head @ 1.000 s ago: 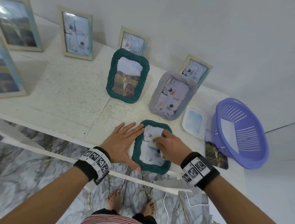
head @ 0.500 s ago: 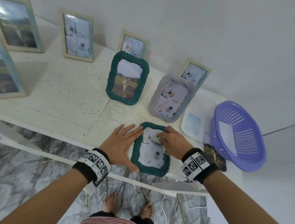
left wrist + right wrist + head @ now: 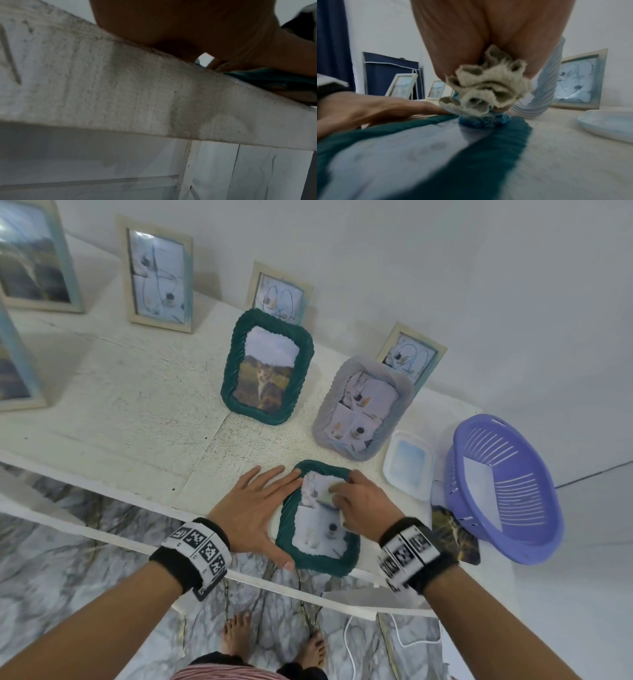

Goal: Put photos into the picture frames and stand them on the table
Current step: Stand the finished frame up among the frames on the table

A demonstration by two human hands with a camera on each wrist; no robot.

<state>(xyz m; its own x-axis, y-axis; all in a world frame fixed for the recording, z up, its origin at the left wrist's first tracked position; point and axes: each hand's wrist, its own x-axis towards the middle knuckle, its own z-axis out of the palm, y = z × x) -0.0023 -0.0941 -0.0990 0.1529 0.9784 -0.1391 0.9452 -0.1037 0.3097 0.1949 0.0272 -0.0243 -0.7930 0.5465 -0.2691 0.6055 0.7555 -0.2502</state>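
A dark green frame [image 3: 317, 558] with a pale photo in it lies flat at the near edge of the white table [image 3: 120, 412]. My left hand [image 3: 255, 508] lies flat, fingers straight, against the frame's left rim. My right hand [image 3: 356, 501] grips a crumpled pale cloth [image 3: 330, 493] and holds it on the glass near the frame's top. In the right wrist view the cloth [image 3: 488, 86] bunches out of the fist over the green frame [image 3: 488, 148]. The left wrist view shows only the palm, the table edge [image 3: 137, 101] and a strip of green frame [image 3: 267, 78].
A second green frame [image 3: 267, 368] and a grey frame [image 3: 363, 409] stand behind. Several pale wooden frames [image 3: 159, 275] line the wall. To the right lie a white tray [image 3: 409, 465], a purple basket [image 3: 503, 491] and a dark photo [image 3: 454, 539].
My right hand with the cloth has slid up the glass, from the frame's middle toward its top. The left hand has stayed flat on the left rim.
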